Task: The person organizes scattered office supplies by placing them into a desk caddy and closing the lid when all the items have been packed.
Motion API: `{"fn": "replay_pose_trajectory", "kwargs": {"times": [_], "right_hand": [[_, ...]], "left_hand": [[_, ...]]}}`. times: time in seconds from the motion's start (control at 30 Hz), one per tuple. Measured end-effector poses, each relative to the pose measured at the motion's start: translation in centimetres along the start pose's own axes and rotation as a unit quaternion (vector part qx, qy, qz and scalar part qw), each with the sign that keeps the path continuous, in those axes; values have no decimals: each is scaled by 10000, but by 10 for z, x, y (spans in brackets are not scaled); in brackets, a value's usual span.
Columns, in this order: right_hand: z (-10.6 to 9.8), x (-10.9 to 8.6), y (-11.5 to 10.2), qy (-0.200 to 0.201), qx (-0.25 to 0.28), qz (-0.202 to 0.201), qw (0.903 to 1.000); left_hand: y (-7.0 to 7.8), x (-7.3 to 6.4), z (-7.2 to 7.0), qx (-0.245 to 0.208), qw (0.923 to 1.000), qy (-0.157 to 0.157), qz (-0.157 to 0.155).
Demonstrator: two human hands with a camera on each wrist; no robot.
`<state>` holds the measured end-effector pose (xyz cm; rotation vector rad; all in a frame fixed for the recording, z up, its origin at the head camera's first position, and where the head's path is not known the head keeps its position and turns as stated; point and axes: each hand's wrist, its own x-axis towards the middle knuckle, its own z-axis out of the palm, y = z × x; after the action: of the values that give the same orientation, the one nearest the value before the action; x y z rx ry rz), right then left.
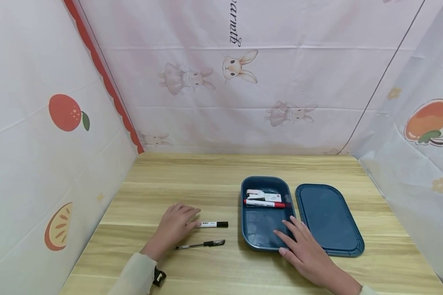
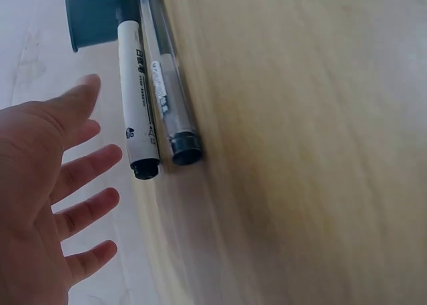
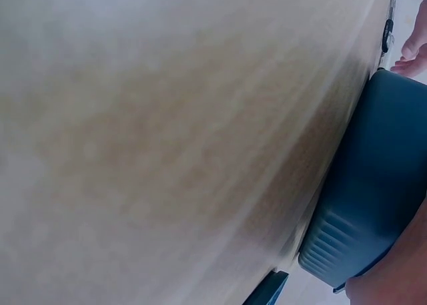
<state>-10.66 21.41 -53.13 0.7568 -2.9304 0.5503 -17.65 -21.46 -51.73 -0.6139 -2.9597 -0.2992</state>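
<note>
My left hand [image 1: 175,225] hovers at the left end of a white marker with a black cap [image 1: 215,224], its thumb overlapping the marker in the head view. In the left wrist view the fingers are spread apart, beside the marker [image 2: 137,95], with nothing between them. A clear-barrelled black pen [image 1: 201,244] lies nearer me on the table. My right hand [image 1: 308,258] rests at the near right corner of a dark blue plastic box [image 1: 263,227], fingers reaching over its rim. Inside the box's far half sit a red-capped white marker [image 1: 263,203], a pale stapler [image 1: 255,194] and a small white packet [image 1: 274,197].
A dark blue lid [image 1: 328,217] lies flat on the wooden table [image 1: 192,176], right of the box. Printed fabric walls [image 1: 214,131] enclose the table at the back and both sides. A black strap [image 1: 159,277] shows at the left wrist.
</note>
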Motion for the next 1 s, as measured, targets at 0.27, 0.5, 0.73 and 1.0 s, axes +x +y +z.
{"fn": "replay_pose_trajectory", "kwargs": {"times": [0.27, 0.5, 0.73, 1.0], "right_hand": [[1, 0, 0, 19, 24, 46, 10000], [0, 0, -1, 0, 60, 73, 10000], [3, -1, 0, 74, 61, 46, 9999], [4, -1, 0, 74, 83, 51, 9999]], "left_hand": [[-5, -9, 5, 92, 9998, 133, 138], [-7, -15, 7, 208, 9996, 124, 107], [-11, -16, 8, 382, 9993, 56, 14], [-19, -20, 7, 431, 9990, 64, -101]]}}
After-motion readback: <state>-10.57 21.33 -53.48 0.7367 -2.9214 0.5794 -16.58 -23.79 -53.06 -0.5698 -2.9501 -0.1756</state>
